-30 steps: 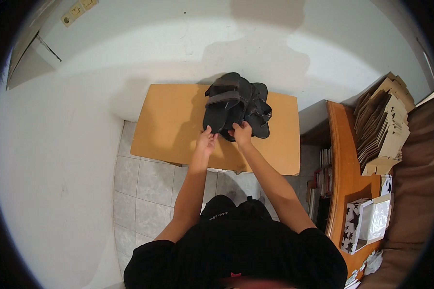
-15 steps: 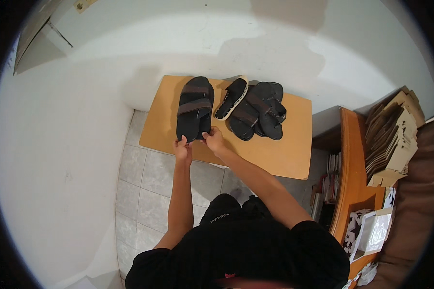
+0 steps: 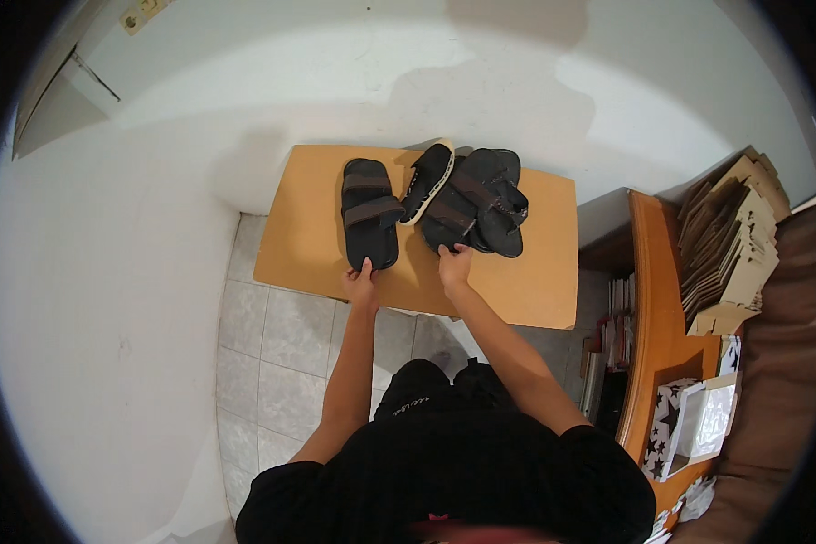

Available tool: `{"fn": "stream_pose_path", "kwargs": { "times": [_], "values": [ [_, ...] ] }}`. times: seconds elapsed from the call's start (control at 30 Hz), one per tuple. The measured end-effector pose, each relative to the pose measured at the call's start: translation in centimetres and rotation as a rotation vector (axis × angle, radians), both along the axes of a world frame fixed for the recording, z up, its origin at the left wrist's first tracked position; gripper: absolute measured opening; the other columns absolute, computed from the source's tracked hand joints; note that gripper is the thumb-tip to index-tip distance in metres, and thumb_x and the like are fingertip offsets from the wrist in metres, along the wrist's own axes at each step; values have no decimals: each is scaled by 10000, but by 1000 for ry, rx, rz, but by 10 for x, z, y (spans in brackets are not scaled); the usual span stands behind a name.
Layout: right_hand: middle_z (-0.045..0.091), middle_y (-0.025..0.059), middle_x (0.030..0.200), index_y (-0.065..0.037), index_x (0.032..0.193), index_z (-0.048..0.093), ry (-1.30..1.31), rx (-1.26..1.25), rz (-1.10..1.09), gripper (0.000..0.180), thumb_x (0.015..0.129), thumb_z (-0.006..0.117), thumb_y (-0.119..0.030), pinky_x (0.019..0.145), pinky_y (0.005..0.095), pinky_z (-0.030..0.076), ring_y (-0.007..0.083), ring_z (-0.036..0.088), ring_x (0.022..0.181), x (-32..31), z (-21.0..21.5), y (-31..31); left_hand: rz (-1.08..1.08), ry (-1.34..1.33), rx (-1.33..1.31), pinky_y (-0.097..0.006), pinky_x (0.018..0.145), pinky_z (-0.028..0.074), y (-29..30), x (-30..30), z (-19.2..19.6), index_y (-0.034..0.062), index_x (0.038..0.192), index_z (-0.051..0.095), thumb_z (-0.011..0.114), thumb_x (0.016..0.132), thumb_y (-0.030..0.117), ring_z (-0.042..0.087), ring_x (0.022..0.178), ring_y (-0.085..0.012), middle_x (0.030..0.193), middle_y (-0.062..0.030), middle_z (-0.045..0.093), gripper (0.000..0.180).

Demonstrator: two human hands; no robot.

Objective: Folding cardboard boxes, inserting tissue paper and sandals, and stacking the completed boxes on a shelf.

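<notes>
Two overlapping dark two-strap sandals (image 3: 368, 238) lie at the left of a tan tabletop (image 3: 526, 299), toes toward the wall. My left hand (image 3: 362, 288) pinches their near end, thumb on top. Right of them is a heap: a black sandal with a pale sole edge (image 3: 428, 181) tipped on its side, a brown-strapped black sandal (image 3: 448, 213), and black sandals with crossed straps (image 3: 494, 222). At the near end of the brown-strapped sandal, my right hand (image 3: 455, 266) closes its fingers on the edge. Parts of the heaped sandals are hidden beneath one another.
The table's far side stands by a white wall (image 3: 335, 72). On the right, a wooden cabinet (image 3: 648, 272) carries folded cardboard pieces (image 3: 730, 249) and a star-patterned box (image 3: 689, 426). Grey floor tiles (image 3: 290, 326) show below the table.
My right hand has left the left pair and moved right to the brown-strapped sandal in the heap. My left hand stays at the left pair's near end. The view has shifted slightly.
</notes>
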State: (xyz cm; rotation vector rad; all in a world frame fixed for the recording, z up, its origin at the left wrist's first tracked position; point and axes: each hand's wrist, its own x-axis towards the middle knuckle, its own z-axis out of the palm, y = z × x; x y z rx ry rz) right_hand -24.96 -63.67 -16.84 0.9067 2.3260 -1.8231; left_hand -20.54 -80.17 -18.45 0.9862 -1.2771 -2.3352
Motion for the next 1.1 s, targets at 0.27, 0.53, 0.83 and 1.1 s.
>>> {"fn": "stream_pose_path", "kwargs": {
  "times": [0.27, 0.53, 0.83, 1.1],
  "values": [
    [539, 127, 858, 4, 1032, 450, -264, -217, -130, 371, 783, 640, -194, 408, 337, 437, 187, 569, 673, -41, -27, 15, -270, -280, -852, -423, 782, 432, -3, -5, -34, -36, 1006, 464, 729, 701, 334, 531, 915, -316, 928, -182, 545, 548],
    [517, 123, 911, -19, 938, 440, 220, -614, -171, 145, 838, 458, -121, 527, 353, 569, 241, 589, 736, -35, 94, 92, -169, -502, -1325, -417, 908, 352, 35, 0, 48, -31, 1056, 483, 668, 708, 347, 434, 1051, -387, 1025, -204, 486, 546],
    [519, 105, 856, -36, 833, 431, 371, -544, -204, 79, 862, 454, -105, 587, 358, 568, 222, 589, 721, 8, 105, 143, -860, -257, -576, -401, 619, 458, 79, -50, -10, 30, 919, 583, 636, 730, 214, 583, 624, -334, 620, -102, 607, 269],
    [529, 82, 838, -94, 797, 378, 366, -733, -112, 139, 865, 495, -66, 619, 380, 571, 232, 607, 711, 54, 72, 146, -378, -405, -1333, -425, 839, 377, 84, -21, 75, 68, 1144, 451, 740, 637, 264, 409, 1097, -318, 1231, -195, 369, 615]
  ]
}}
